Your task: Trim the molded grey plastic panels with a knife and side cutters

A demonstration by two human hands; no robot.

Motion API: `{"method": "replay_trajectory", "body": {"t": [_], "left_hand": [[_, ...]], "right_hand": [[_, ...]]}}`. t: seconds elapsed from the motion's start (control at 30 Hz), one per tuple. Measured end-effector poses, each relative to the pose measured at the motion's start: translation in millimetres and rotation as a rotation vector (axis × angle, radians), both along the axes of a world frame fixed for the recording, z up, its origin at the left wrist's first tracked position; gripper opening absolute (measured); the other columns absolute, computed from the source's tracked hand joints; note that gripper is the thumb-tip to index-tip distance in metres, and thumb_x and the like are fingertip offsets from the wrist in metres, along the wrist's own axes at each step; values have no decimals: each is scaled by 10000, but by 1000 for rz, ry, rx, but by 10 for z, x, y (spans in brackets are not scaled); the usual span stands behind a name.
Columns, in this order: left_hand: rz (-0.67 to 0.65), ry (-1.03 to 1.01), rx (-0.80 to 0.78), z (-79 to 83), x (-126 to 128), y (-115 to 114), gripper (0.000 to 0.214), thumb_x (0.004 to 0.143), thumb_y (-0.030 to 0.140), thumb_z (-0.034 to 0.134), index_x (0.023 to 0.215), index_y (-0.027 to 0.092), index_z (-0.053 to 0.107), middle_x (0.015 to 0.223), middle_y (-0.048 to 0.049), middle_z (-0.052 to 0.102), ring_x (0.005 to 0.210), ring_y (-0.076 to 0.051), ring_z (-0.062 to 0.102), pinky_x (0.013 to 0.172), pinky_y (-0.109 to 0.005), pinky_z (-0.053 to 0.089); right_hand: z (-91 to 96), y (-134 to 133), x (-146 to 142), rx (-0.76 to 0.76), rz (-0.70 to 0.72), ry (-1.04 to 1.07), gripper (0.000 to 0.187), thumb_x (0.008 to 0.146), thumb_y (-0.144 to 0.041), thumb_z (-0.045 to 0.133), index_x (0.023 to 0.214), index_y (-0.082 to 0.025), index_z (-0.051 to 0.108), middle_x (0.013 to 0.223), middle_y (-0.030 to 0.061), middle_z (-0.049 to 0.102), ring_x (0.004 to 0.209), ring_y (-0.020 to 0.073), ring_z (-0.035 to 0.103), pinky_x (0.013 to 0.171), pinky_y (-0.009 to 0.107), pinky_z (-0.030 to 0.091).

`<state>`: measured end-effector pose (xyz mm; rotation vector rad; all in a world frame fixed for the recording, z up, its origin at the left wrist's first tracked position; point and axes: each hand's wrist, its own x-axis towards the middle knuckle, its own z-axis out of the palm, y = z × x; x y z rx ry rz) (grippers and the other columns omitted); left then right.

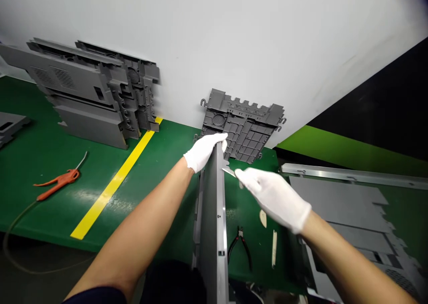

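Note:
A grey plastic panel [211,206] stands on edge in front of me, its narrow light edge turned up. My left hand [204,151], in a white glove, is closed around the panel's far end. In my gloved right hand [272,195] is a knife [229,172], its thin blade against the panel's edge just below the left hand. The handle is mostly hidden in the fist. Behind the left hand, another grey moulded panel [247,128] with ribs and a round grille leans against the white wall.
Several grey panels [87,94] lean on the wall at left. An orange air blow gun [58,184] with a hose lies beside the yellow tape [117,179]. Pliers [240,246] and two pale pieces [274,249] rest on the green table. More panels [337,201] lie at right behind a metal rail [354,175].

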<state>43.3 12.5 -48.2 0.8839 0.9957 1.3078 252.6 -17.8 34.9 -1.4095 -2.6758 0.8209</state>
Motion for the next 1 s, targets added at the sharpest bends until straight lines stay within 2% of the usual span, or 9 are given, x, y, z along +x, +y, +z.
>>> {"method": "replay_trajectory", "body": {"t": [0.1, 0.2, 0.3, 0.57, 0.83, 1.0], "left_hand": [[-13, -8, -4, 2, -37, 32, 440, 872, 520, 609, 595, 180, 584, 581, -22, 549, 529, -124, 512, 533, -253, 428], [-35, -48, -39, 4, -48, 38, 420, 866, 514, 625, 610, 184, 577, 570, -14, 536, 523, -130, 512, 530, -265, 439], [-20, -82, -68, 21, -33, 23, 404, 856, 505, 650, 623, 184, 573, 564, -7, 518, 509, -131, 501, 526, -277, 444], [-27, -64, -76, 34, 9, 13, 426, 825, 536, 682, 619, 190, 545, 551, 1, 465, 500, -136, 471, 514, -285, 424], [-21, -20, -73, 41, 24, 9, 419, 843, 531, 654, 630, 193, 525, 564, 1, 460, 528, -135, 475, 579, -297, 442], [-35, 20, -76, 25, 0, 33, 388, 859, 513, 620, 648, 203, 519, 593, 3, 490, 558, -136, 476, 602, -299, 440]], "right_hand": [[-74, 389, -230, 203, 123, -156, 561, 1021, -574, 227, 803, -237, 618, 690, -3, 577, 588, 146, 518, 571, 267, 398], [-78, 530, -377, 245, 60, -258, 679, 980, -702, 161, 797, -250, 633, 696, 4, 629, 600, 162, 570, 564, 269, 391], [-13, 529, -424, 306, 69, -346, 709, 946, -764, 179, 798, -259, 653, 698, 21, 653, 653, 195, 616, 606, 292, 411], [79, 461, -390, 384, 116, -443, 728, 953, -757, 185, 859, -251, 701, 647, 46, 639, 728, 244, 673, 691, 358, 464], [60, 439, -353, 457, 165, -508, 711, 972, -724, 190, 883, -233, 698, 619, 46, 635, 662, 227, 659, 641, 331, 429], [92, 361, -340, 469, 198, -504, 676, 982, -691, 213, 867, -241, 704, 586, 41, 626, 569, 200, 607, 573, 302, 361]]}}
